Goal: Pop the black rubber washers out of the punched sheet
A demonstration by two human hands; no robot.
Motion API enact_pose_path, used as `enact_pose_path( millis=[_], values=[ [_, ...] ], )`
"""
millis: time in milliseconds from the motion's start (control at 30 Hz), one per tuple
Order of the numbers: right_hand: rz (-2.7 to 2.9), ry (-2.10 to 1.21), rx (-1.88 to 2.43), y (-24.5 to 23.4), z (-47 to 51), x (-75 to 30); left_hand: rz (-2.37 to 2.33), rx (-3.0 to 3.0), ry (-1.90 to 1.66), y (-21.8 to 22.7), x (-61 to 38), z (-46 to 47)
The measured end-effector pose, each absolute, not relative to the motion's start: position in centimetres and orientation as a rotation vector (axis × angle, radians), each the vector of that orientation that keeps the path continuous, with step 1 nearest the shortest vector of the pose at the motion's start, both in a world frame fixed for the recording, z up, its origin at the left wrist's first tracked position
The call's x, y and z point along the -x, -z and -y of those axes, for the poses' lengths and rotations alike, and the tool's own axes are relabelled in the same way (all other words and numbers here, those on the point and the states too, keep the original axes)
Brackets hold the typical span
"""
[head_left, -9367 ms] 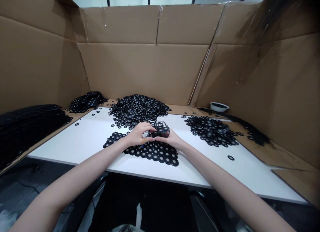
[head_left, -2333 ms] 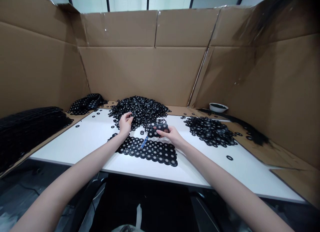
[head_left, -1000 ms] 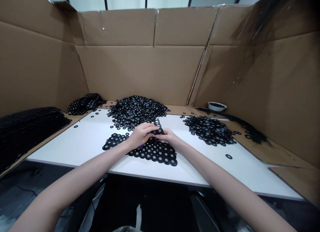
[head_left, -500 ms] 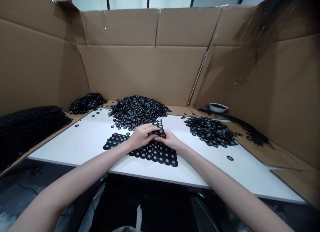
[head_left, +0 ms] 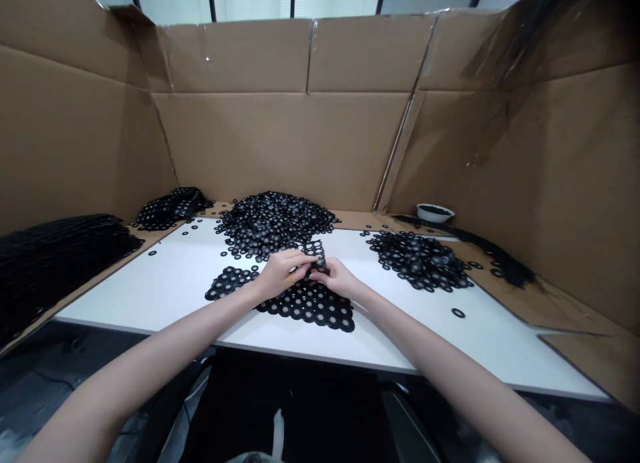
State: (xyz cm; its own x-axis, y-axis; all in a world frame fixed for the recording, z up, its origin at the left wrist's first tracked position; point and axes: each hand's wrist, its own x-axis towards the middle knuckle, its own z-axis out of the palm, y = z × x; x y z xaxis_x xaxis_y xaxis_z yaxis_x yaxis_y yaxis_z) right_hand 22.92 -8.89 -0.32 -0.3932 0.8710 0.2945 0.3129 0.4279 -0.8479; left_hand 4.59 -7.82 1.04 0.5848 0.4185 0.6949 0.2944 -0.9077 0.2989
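Note:
A sheet of joined black rings with pale centres [head_left: 320,308] lies on the white table [head_left: 150,293] before me. My left hand [head_left: 284,271] is closed, thumb and fingers pinching the raised far edge of this ring sheet. From the right, my right hand [head_left: 336,277] grips the same raised part, its fingers bent around it and partly hidden. The two hands almost meet. Just beyond the fingertips, an open lattice piece of the sheet [head_left: 314,250] stands up. What exactly sits between the fingertips is too small to make out.
A large heap of loose black rings [head_left: 275,220] is behind my hands, a smaller ring heap [head_left: 420,260] to the right. One loose ring [head_left: 458,313] lies nearer. A white bowl [head_left: 435,214] stands far right; dark stacked sheets [head_left: 60,263] lie left. Cardboard walls [head_left: 240,136] enclose the table.
The raised part of the sheet has turned between my fingers, so more open lattice shows above them. My hands have stayed nearly in place; the view shifted slightly.

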Motion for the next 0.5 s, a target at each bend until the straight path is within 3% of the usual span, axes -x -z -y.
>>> enact_pose_path(
  millis=[500],
  values=[
    [1.988,-0.696,1.078,1.2,8.61,-22.71,-0.702,-2.769,-1.287,-1.35,-5.12,8.42]
  ],
)
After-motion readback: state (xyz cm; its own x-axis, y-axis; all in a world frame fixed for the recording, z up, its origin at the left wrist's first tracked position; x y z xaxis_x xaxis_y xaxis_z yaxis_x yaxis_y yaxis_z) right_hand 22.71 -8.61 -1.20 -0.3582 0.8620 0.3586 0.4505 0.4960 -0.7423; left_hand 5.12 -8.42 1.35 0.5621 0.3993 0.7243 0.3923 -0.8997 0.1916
